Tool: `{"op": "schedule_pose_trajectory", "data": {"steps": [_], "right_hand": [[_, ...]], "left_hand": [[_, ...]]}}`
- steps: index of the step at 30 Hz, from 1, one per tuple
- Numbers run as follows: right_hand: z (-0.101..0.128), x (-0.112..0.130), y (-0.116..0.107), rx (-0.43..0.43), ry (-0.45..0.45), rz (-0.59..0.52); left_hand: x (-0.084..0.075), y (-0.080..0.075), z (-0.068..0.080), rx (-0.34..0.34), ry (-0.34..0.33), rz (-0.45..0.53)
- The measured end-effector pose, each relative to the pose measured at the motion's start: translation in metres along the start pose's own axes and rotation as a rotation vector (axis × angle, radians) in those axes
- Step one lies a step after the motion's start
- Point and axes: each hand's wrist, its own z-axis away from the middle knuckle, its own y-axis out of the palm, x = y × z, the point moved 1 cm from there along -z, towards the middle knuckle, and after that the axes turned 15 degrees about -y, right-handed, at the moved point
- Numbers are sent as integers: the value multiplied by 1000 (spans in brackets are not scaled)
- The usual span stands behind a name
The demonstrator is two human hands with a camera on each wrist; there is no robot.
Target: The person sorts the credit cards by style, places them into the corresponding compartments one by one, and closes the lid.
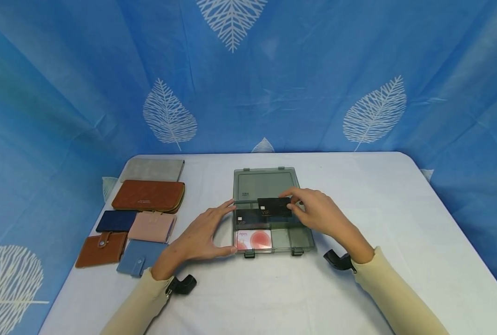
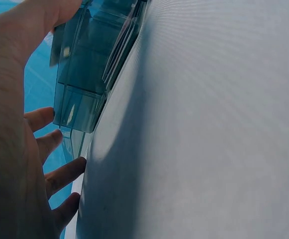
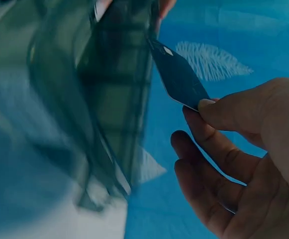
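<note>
A grey-green see-through organizer box lies on the table with its lid laid back. My right hand pinches a black VIP card between thumb and fingers, tilted over the box; the right wrist view shows this card gripped at one end. Below it, another black VIP card lies in the box. A white card with a pink-red circle sits in the front left compartment. My left hand, fingers spread, touches the box's left side.
Left of the box lie a grey wallet, a brown zip wallet, a navy one, a pink one, a brown snap one and a blue one. A blue leaf-patterned curtain hangs behind the white table.
</note>
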Motion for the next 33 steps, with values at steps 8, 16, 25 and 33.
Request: {"op": "schedule_pose_trajectory", "data": {"steps": [8, 16, 25, 33], "right_hand": [[-7, 5, 31, -17, 0, -79], [-10, 11, 48, -44, -14, -68], [-11, 19, 58, -32, -62, 1], [-10, 20, 61, 15, -115, 86]], "left_hand": [[1, 1, 0, 6, 1, 3], [2, 1, -1, 7, 7, 18], [2, 0, -3, 13, 23, 27], [2, 0, -2, 17, 13, 25]]}}
